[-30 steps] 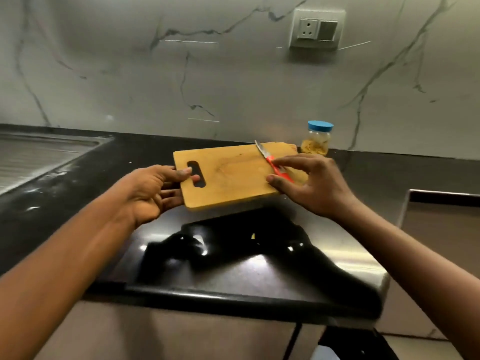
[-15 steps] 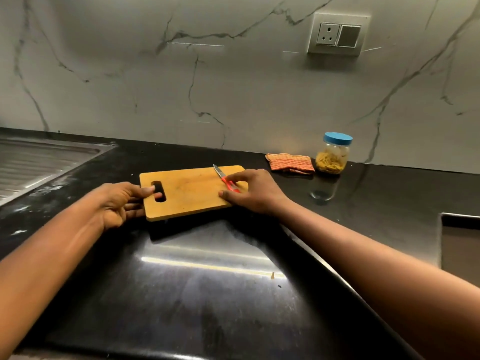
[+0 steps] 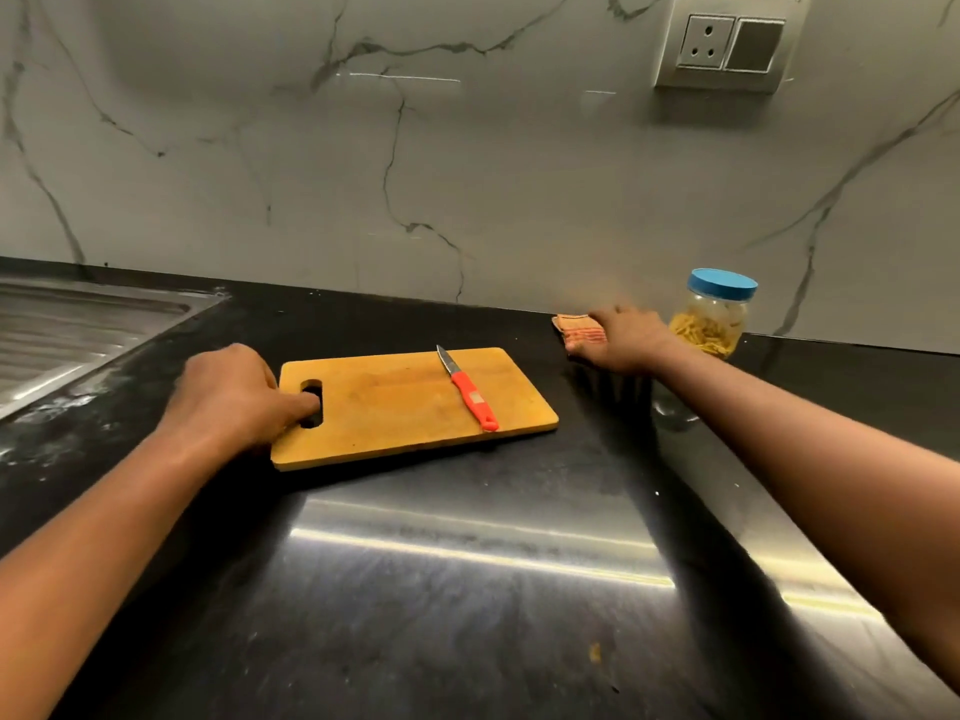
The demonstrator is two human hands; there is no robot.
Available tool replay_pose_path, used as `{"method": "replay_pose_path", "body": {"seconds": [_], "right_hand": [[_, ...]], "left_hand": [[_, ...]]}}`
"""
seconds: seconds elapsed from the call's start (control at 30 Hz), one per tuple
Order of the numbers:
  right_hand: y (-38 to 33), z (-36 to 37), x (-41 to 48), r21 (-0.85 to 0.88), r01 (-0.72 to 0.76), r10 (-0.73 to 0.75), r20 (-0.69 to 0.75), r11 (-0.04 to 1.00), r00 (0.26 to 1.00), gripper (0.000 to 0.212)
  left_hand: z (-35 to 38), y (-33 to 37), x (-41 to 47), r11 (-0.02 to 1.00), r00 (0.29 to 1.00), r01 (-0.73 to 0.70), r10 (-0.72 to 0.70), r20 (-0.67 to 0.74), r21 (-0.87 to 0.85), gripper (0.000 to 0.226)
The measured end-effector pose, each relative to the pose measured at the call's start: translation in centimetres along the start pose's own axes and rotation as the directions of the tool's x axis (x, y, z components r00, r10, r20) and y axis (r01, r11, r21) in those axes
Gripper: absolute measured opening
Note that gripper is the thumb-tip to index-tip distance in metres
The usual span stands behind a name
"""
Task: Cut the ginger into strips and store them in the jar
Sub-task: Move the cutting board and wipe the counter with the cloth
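Observation:
The wooden cutting board [image 3: 405, 402] lies flat on the black counter. My left hand [image 3: 228, 397] grips its handle end, with fingers curled into the slot. A knife [image 3: 470, 389] with a red handle rests on the right part of the board, untouched. At the back right stands the clear jar [image 3: 714, 317] with its blue lid on and yellow ginger strips inside. My right hand [image 3: 626, 337], slightly blurred, lies over a folded orange cloth [image 3: 576, 324] just left of the jar, thumb at the cloth's near edge and fingers on top.
A steel sink drainboard [image 3: 78, 330] is set into the counter at far left. The marble wall carries a socket and switch plate [image 3: 730, 44] at upper right. A small ginger scrap [image 3: 595, 652] lies on the glossy counter in front.
The board was set down on the counter. My right hand let go of the knife, left it on the board and moved right to the orange cloth. My left hand stays at the handle.

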State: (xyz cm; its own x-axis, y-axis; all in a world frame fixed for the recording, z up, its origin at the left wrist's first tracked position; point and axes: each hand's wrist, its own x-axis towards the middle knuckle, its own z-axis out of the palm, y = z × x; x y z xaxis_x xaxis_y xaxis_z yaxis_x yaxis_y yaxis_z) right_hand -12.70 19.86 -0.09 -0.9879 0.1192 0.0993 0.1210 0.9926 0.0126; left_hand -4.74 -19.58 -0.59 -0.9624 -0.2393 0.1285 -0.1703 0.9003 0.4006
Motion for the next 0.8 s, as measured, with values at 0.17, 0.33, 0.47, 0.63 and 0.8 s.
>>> {"method": "replay_pose_path", "body": {"seconds": [0.17, 0.33, 0.47, 0.63, 0.8], "right_hand": [[0.7, 3.3, 3.4, 0.026, -0.156, 0.151, 0.140, 0.987, 0.978, 0.105], [-2.6, 3.0, 6.2, 0.094, -0.218, 0.204, 0.144, 0.971, 0.968, 0.112], [-6.2, 3.1, 5.8, 0.074, -0.163, 0.155, 0.111, 0.984, 0.982, 0.074], [-8.7, 3.0, 4.5, 0.094, 0.048, -0.063, 0.159, 0.994, 0.985, 0.065], [-8.1, 3.4, 0.0, 0.089, 0.224, -0.233, 0.106, 0.971, 0.967, 0.054]], "left_hand": [[-0.3, -1.2, 0.7, 0.999, 0.999, 0.004, -0.003, -0.034, 0.053, 0.035], [-0.4, -2.1, 0.9, 0.999, 1.000, 0.025, -0.025, -0.009, 0.035, 0.032], [0.0, -2.1, 1.2, 0.998, 0.999, 0.043, -0.041, -0.034, 0.052, 0.038], [0.0, -2.6, 1.4, 0.957, 0.983, 0.183, -0.184, 0.016, -0.225, 0.031], [-0.2, -2.9, 1.0, 0.881, 0.970, 0.238, -0.239, 0.049, -0.410, 0.031]]}}
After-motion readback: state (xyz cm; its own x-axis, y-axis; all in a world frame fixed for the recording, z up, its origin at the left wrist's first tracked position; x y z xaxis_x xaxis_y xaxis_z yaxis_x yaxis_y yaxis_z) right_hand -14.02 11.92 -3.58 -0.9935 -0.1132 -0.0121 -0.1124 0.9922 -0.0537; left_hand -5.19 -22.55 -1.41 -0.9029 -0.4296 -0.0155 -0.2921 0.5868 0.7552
